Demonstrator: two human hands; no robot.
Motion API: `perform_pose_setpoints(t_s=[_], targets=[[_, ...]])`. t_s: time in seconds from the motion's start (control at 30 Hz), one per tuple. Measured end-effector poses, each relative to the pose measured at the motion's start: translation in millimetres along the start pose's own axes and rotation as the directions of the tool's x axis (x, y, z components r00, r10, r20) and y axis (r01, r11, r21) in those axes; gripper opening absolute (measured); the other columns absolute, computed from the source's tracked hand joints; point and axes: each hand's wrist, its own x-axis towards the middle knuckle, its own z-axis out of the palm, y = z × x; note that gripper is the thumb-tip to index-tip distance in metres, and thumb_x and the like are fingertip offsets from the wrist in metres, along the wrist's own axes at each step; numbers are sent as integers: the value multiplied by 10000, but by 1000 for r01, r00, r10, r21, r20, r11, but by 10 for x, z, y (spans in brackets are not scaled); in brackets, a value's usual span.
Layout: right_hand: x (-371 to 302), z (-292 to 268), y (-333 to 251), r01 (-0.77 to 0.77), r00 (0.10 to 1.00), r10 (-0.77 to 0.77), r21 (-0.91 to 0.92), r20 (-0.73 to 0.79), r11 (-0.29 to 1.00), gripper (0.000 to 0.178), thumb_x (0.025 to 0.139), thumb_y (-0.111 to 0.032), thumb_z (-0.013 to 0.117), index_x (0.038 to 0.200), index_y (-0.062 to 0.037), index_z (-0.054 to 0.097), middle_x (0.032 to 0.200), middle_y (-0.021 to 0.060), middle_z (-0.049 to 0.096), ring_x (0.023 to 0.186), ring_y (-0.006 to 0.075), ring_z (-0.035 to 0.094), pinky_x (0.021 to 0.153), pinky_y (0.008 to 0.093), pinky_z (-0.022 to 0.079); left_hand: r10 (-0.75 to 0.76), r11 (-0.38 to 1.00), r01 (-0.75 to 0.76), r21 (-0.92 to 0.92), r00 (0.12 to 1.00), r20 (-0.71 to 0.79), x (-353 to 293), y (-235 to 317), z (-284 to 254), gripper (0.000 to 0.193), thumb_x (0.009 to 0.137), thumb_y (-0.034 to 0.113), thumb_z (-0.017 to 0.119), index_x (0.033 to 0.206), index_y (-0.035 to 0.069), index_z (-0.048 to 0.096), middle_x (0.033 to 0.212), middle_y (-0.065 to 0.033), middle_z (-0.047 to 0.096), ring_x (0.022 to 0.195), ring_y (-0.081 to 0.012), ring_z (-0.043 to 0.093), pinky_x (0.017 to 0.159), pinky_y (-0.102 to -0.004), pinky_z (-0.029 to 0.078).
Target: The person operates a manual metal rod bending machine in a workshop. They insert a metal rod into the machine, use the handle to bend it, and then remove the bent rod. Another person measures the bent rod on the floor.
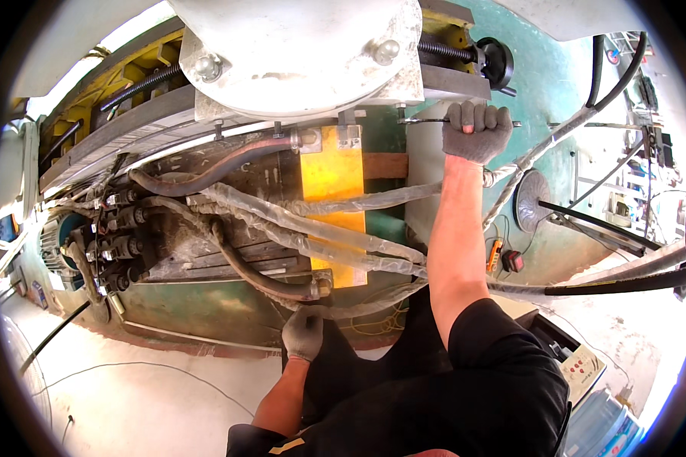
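My right hand [476,131], in a grey glove, is closed in a fist round the handle of a metal wrench [427,120]. The wrench lies level, its left end at a bolt [402,110] under the right edge of a large white machine housing [305,53]. Lower down, my gloved left hand [303,333] is curled beside a plastic-wrapped hose [358,308], below the fitting of a dark hose [270,286]. Its fingertips are hidden. Between my hands stands a yellow metal block [333,198], with a second dark hose [229,164] joined at its top.
Several wrapped hoses [320,228] cross from left to right under my right forearm. An electric motor [59,251] and dark valves [118,247] sit at the left. A black handwheel [495,64] is at the upper right; a round metal base [532,200] stands farther right.
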Motion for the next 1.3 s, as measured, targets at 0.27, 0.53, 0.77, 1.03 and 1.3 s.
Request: perform_pose_setpoints(t_s=[0.27, 0.53, 0.77, 1.03, 1.3], targets=[[-247, 384, 234, 54, 984, -93, -243, -154, 968, 487, 1056, -192, 465, 633, -193, 225, 552, -33, 221, 508, 155, 205, 517, 338, 210, -16, 1000, 16, 24, 1000, -11, -38, -66, -6, 61, 925, 84, 779, 969, 54, 750, 904, -156, 758, 820, -327, 764, 753, -390, 600], [-284, 480, 156, 130, 985, -160, -312, -72, 941, 459, 1039, -173, 469, 639, -188, 244, 556, -27, 218, 511, 157, 237, 520, 334, 230, -20, 999, 21, 27, 999, -49, -93, -144, -20, 78, 903, 90, 779, 952, 38, 750, 884, -164, 748, 810, -334, 758, 745, -399, 597], [-203, 393, 122, 148, 987, -160, -270, -22, 951, 454, 1039, -181, 471, 640, -185, 254, 549, -25, 216, 512, 158, 223, 524, 342, 221, -96, 995, 97, 25, 995, -19, -96, -121, -38, 58, 924, 141, 752, 946, 88, 759, 918, -165, 766, 875, -402, 755, 776, -475, 603], [-287, 576, 356, 214, 977, -194, -475, 90, 854, 430, 1064, -171, 463, 680, -171, 269, 582, -4, 265, 530, 151, 240, 527, 356, 241, -54, 998, 55, 9, 997, -48, -125, -103, -87, 103, 900, 100, 776, 973, 29, 758, 906, -181, 750, 855, -360, 762, 777, -409, 600], [-860, 1340, 1266, 496, 821, 551, -666, 150, -557, 247, 951, -374, 734, 943, -135, 799, 851, 116, 789, 813, 331, 786, 735, 505, 625, -69, 998, 69, 0, 998, 12, -227, -119, -130, 84, 939, 154, 764, 938, 70, 757, 914, -187, 762, 868, -400, 758, 783, -459, 603]])
